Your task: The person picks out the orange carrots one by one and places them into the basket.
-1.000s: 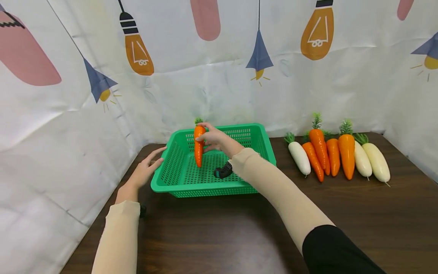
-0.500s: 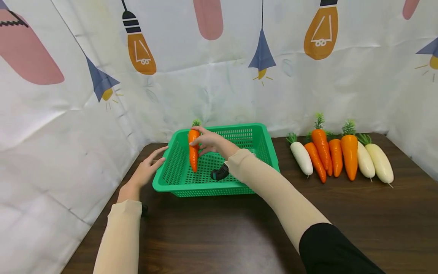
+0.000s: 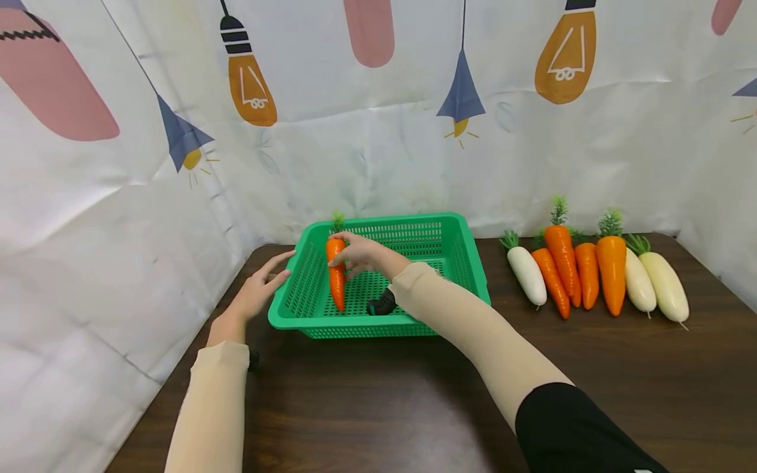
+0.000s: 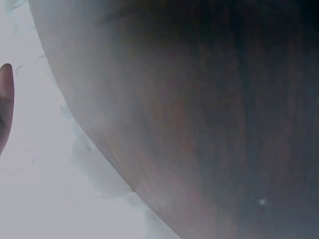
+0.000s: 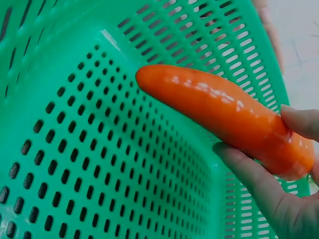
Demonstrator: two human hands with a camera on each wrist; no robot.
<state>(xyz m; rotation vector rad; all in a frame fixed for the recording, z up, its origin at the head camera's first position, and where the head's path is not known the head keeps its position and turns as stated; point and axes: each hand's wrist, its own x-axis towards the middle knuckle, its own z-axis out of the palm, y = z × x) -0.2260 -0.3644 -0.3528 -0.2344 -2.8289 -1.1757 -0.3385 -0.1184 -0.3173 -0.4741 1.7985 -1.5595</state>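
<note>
An orange carrot (image 3: 336,276) with a green leafy top is gripped by my right hand (image 3: 362,254) over the left part of a green plastic basket (image 3: 378,322). In the right wrist view, thumb and fingers hold the thick end of the carrot (image 5: 219,107), its tip pointing down toward the perforated basket floor. My left hand (image 3: 255,292) rests at the basket's left rim, fingers extended along the outside. A fingertip (image 4: 6,84) of that hand shows at the edge of the left wrist view.
Right of the basket, several carrots (image 3: 612,276) and white radishes (image 3: 526,276) lie in a row on the dark wooden table (image 3: 367,401). Behind them hangs a white cloth (image 3: 390,157) printed with lamps, and it also lines the left side.
My right hand has lowered the carrot into the basket and shifted it slightly left. The left hand stays at the rim. The head view has turned a little.
</note>
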